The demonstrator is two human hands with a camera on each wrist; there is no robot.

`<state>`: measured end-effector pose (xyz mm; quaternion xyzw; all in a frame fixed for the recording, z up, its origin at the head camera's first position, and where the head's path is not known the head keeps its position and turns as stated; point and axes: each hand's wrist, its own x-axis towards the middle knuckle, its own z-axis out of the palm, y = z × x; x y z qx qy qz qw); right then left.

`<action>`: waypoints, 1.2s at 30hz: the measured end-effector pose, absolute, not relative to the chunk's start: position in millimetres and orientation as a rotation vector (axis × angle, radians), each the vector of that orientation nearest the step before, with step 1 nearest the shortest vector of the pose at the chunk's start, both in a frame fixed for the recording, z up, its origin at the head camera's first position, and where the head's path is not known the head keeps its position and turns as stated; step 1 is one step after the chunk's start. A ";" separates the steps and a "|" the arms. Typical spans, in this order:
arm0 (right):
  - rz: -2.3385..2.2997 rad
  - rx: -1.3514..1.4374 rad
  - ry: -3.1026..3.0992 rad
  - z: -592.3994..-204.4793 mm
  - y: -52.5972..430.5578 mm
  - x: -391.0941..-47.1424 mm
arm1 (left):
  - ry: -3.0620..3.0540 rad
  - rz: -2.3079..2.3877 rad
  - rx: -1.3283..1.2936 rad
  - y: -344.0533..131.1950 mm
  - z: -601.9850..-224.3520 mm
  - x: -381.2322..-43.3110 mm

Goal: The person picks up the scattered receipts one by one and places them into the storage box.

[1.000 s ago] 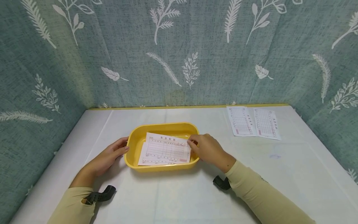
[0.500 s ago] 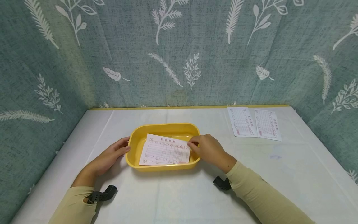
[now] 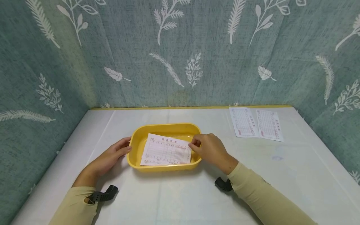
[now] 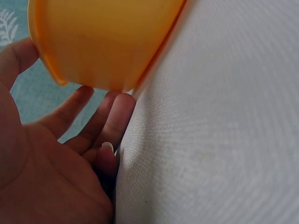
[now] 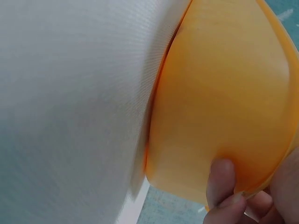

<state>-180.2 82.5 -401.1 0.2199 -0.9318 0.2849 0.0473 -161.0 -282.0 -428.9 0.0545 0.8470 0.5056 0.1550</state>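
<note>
Starting at my left: my left hand (image 3: 111, 156) is loosely spread, its fingertips and thumb touching the near-left end of the yellow tray (image 3: 137, 142), just bracing it and holding nothing else. The tray sits flat on the white table (image 3: 174, 197), its long axis running left to right.

Inside it, here's the upper slip (image 3: 166, 150), lying over the lower slip (image 3: 147, 162), which peeks out along the near edge. The upper one points lengthwise across me, its right end angled a little towards me, printed heading along the far edge. Compared with a second ago, that right end has dipped slightly and my fingertips with it; over the last half second, barely a stir. So I'd judge the paper is being steadied low in the tray, not lifted.

At its right corner, my right hand (image 3: 211, 150) reaches over the rim, fingers curled, thumb and forefinger apparently pinching that corner.

Farther right, at the back, the left loose slip (image 3: 244, 122) and right loose slip (image 3: 270, 125) lie side by side, long axes running away from me.
</note>
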 end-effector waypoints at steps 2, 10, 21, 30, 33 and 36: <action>0.846 0.663 -2.841 -400.2 81.9 -180.0 | 2.434 1.436 0.154 -282.4 -428.5 -160.7; 0.781 0.674 -2.811 -397.4 81.8 -180.8 | 2.449 1.426 0.172 -282.2 -426.7 -163.5; 0.790 0.739 -2.666 -393.4 90.2 -181.8 | 2.432 1.431 0.164 -282.1 -428.2 -163.0; 0.834 0.654 -2.613 -384.4 112.4 -189.3 | 2.421 1.428 0.170 -280.7 -425.8 -161.7; 0.867 0.634 -2.620 -384.8 120.4 -197.2 | 2.437 1.418 0.167 -280.6 -426.0 -161.6; 0.881 0.616 -2.651 -388.5 129.1 -206.4 | 2.445 1.410 0.162 -280.8 -427.2 -161.3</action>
